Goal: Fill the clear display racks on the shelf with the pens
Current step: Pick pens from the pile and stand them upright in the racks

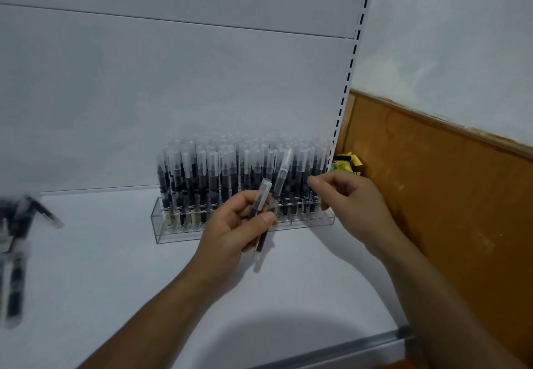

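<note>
1. Clear acrylic rack stands at the back right corner of the shelf, against the back panel. Racked pens sit upright, caps up, packed close. It looks nearly full; any free slots are hidden behind the hands.
2. Left hand: grip pinching two held pens at mid-barrel, thumb across the front. Caps are up and tilted right, just in front of the rack.
3. Right hand: hovers at the rack's right end, fingers loosely curled, nothing seen in the grip. Fingertips are blurred.
4. Loose pens lie at the shelf's left edge, blurred, well apart from the rack.
5. Handling, as a judgement: the pens look light and stiff, of smooth plastic, so probably slippery and apt to roll. The clear caps might pull off, so take the dark barrel below the cap and feed tail-first. Neighbours crowd in and a knock may tilt them. The rack may slide.
</note>
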`<action>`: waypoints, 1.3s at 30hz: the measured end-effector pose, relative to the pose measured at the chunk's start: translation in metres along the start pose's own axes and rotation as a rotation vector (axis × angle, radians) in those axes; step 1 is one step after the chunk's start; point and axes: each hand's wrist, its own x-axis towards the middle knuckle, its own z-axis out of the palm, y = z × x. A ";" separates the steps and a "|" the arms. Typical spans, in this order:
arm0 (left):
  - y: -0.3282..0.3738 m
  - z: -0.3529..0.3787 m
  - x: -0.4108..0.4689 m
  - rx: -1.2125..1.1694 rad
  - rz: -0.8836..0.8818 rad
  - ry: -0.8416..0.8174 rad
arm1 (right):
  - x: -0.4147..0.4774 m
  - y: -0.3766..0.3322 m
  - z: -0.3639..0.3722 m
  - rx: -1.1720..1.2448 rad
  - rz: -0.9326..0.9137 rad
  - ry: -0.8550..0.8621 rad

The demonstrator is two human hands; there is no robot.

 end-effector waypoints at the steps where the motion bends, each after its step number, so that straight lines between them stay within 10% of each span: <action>1: 0.000 0.001 0.000 -0.005 0.001 -0.006 | -0.006 -0.008 0.004 0.133 0.006 -0.083; 9: -0.001 0.002 0.000 0.000 0.030 -0.036 | -0.010 -0.034 0.021 0.398 -0.015 -0.227; 14: -0.002 -0.003 0.002 0.007 0.003 0.039 | 0.006 -0.032 -0.005 0.475 0.021 0.054; 20: -0.004 -0.002 0.004 0.029 0.012 0.032 | 0.029 -0.011 -0.026 0.107 -0.057 0.337; 39: -0.007 -0.006 0.003 0.017 0.021 0.007 | 0.040 0.027 -0.019 -0.432 -0.030 0.091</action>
